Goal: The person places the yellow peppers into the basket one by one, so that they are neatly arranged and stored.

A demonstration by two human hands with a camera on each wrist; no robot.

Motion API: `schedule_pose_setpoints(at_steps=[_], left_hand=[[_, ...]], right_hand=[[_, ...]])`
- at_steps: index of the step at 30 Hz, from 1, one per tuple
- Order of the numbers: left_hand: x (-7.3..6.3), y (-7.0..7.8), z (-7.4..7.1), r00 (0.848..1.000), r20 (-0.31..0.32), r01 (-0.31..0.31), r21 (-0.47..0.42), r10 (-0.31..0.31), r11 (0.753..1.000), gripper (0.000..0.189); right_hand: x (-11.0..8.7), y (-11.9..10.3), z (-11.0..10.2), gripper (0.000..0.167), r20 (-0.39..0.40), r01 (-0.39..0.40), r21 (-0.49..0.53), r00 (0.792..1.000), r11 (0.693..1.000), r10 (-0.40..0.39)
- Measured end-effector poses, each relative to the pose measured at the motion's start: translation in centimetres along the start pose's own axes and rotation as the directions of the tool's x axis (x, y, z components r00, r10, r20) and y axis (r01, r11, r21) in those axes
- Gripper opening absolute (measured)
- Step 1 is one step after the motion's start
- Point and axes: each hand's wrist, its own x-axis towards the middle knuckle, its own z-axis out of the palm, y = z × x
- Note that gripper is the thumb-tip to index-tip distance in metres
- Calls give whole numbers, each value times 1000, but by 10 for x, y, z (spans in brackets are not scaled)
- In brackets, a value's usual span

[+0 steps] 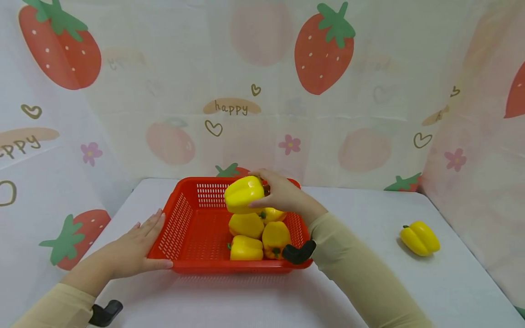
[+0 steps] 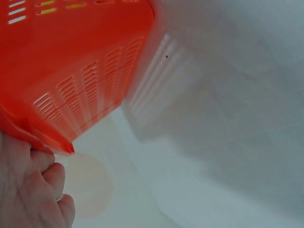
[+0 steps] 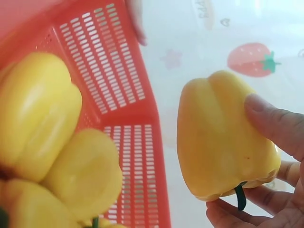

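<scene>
A yellow bell pepper (image 1: 244, 195) is held by my right hand (image 1: 283, 193) above the back part of a red plastic basket (image 1: 229, 265). In the right wrist view the thumb lies along one side of this bell pepper (image 3: 223, 137), with fingers around its stem end. Several more yellow bell peppers (image 1: 246, 225) lie in the basket's right half; the held one partly hides the rearmost. My left hand (image 1: 133, 248) rests against the basket's left side, thumb at the front corner. In the left wrist view its fingers (image 2: 54, 178) lie at the basket's rim.
One more yellow bell pepper (image 1: 420, 238) lies alone on the white table (image 1: 361, 273), right of the basket. A curtain with printed strawberries (image 1: 324, 52) hangs behind the table and along both sides.
</scene>
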Motion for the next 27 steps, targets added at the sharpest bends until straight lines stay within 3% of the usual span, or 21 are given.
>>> schedule_pose_setpoints(at_steps=[6, 17, 27], left_hand=[[1, -1, 1, 1000, -3, 1, -5, -1, 1000, 116], [2, -4, 3, 1000, -10, 1, 9, -1, 1000, 117], [4, -5, 4, 1000, -9, 2, 13, -2, 1000, 117]], right_hand=[[7, -9, 13, 70, 78, 47, 75, 996, 996, -53], [15, -19, 32, 66, 141, -2, 133, 990, 991, -17], [23, -25, 45, 67, 165, 25, 81, 986, 996, -38]])
